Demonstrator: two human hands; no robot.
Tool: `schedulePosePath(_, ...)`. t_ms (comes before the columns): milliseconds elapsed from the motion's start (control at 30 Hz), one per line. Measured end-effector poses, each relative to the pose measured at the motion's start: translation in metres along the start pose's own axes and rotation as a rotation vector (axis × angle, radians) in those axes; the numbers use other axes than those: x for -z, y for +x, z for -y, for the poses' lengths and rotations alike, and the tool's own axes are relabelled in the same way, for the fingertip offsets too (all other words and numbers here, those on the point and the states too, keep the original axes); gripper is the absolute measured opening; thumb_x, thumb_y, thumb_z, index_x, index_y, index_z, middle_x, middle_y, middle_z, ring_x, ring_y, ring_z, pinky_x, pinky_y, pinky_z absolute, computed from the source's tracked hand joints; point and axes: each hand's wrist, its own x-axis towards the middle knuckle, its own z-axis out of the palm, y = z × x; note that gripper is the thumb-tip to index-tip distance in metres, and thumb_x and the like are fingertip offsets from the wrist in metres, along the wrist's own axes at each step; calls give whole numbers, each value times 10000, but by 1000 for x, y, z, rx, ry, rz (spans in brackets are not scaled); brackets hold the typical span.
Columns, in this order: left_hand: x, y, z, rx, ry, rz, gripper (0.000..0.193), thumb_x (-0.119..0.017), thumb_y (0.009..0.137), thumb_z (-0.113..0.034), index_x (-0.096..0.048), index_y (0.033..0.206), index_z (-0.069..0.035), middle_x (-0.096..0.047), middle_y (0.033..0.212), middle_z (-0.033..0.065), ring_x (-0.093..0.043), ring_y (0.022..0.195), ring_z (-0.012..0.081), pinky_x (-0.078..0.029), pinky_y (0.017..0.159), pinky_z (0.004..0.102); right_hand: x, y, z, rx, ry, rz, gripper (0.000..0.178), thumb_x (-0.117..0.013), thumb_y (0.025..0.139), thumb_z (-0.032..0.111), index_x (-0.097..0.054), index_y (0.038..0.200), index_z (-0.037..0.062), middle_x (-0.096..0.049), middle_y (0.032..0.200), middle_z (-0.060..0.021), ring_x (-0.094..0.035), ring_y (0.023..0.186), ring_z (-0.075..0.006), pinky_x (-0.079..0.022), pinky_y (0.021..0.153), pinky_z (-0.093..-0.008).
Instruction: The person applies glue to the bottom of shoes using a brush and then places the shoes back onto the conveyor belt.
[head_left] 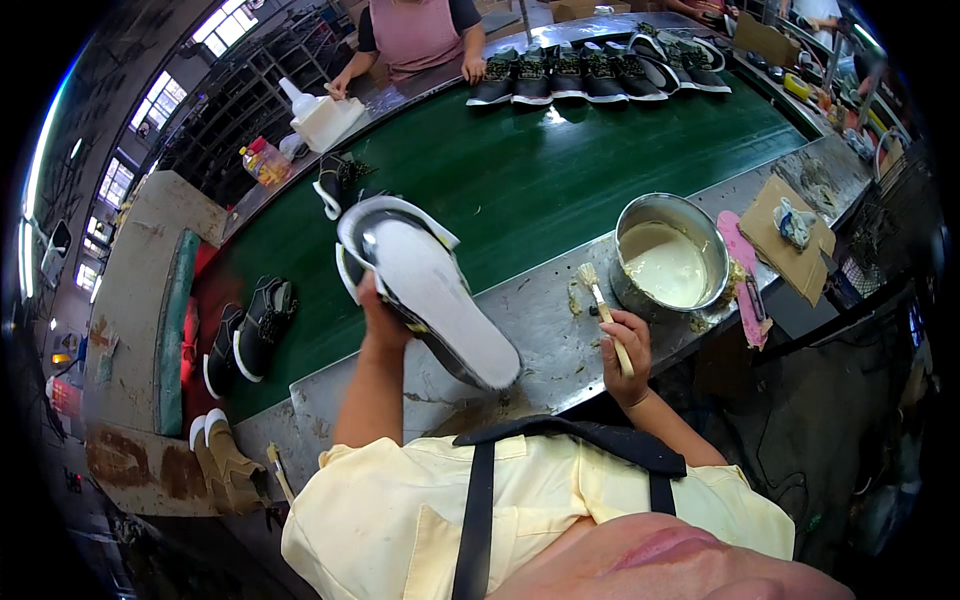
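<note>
My left hand (383, 318) is closed round a dark shoe (420, 272), tilted over the near edge of the green belt. Its pale, flat underside faces up, and white curved edges stand out around its far end. In my right hand (626, 357) is a brush (603, 310), gripped by its pale wooden handle, bristles pointing away from me. Just right of the bristles stands a metal pot (662, 207) containing a cream-coloured liquid. The shoe and the brush are apart.
Dark shoes (567, 76) line the far side of the green belt (480, 160); more shoes (262, 328) sit at left. A person (418, 40) stands opposite. Beside the pot lie a pink strip (741, 270) and cardboard (778, 235). Tan boots (226, 462) and another brush (280, 470) are near left.
</note>
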Motion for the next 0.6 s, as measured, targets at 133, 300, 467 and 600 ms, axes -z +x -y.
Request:
schedulePosePath(133, 4, -34, 39, 248, -203, -63, 605, -467, 814, -497, -515, 1220, -51, -622, 1110, 110, -633, 960, 254, -529, 823, 417, -2, 1, 2, 1, 22, 8, 172, -604, 863, 49, -606, 1032, 18, -557, 1076, -180, -564, 970, -300, -465, 858, -362)
schedulePosePath(300, 18, -37, 69, 314, -150, 118, 791, -410, 798, -682, -463, 1321, -91, -573, 1228, 131, -591, 1063, 301, -476, 914, 469, -5, 0, 1, 11, -38, -1, 167, -594, 875, 57, -606, 1034, 9, -571, 1074, -181, -565, 970, -295, -459, 851, -363)
schedulePosePath(467, 28, -50, 79, 334, -118, 263, 1069, -580, 612, -814, -411, 1361, -69, -551, 1261, 133, -569, 1117, 277, -463, 942, 453, -8, -1, -3, 6, -3, -13, 158, -574, 889, 62, -601, 1032, 2, -574, 1083, -189, -569, 977, -301, -458, 858, -364)
schedulePosePath(600, 7, -49, 63, 345, 46, 215, 1069, -750, 529, -706, -444, 1289, -20, -573, 1179, 98, -587, 1041, 199, -497, 870, 357, -6, -2, 0, -11, -37, 6, 156, -584, 879, 54, -603, 1025, 4, -574, 1076, -186, -569, 976, -307, -460, 859, -368)
